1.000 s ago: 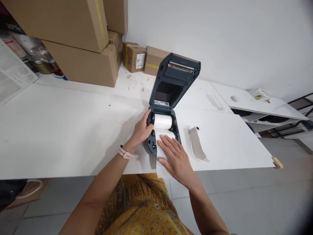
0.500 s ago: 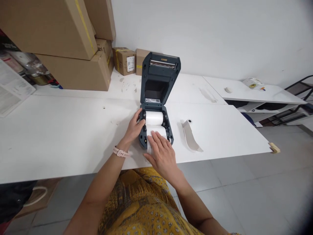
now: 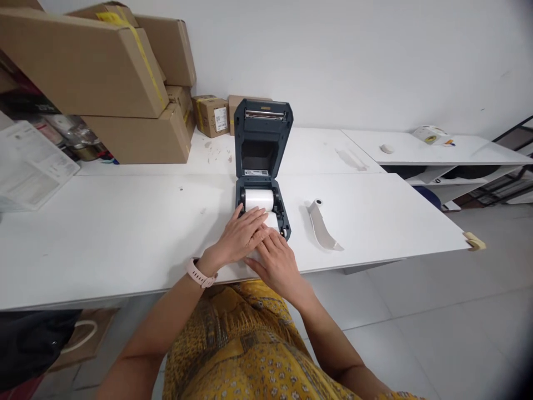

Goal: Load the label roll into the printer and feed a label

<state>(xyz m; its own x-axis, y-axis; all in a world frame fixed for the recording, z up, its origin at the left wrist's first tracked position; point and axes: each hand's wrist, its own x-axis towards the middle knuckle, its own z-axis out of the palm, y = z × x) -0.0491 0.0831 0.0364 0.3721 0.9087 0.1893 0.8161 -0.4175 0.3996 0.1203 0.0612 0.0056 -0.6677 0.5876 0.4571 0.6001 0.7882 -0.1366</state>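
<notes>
A dark grey label printer [image 3: 263, 144] stands on the white table with its lid raised. Inside it sits a white label roll [image 3: 259, 199], and a strip of the paper [image 3: 271, 220] runs out toward me. My left hand [image 3: 239, 233] lies across the front left of the printer, fingers stretched over the strip and overlapping the fingers of my right hand. My right hand [image 3: 275, 261] rests flat on the strip at the printer's front edge, fingers extended. The front end of the strip is hidden beneath the hands.
Right of the printer lies a small roll core with a curled backing strip [image 3: 322, 230]. Cardboard boxes [image 3: 137, 133] are stacked at the back left, with smaller boxes [image 3: 210, 115] by the wall. A plastic-wrapped packet [image 3: 35, 166] lies far left. A shelf unit [image 3: 441, 158] stands at right.
My left hand has moved from the printer's left side onto the paper strip, meeting my right hand. The right hand stays on the strip. The view has shifted slightly.
</notes>
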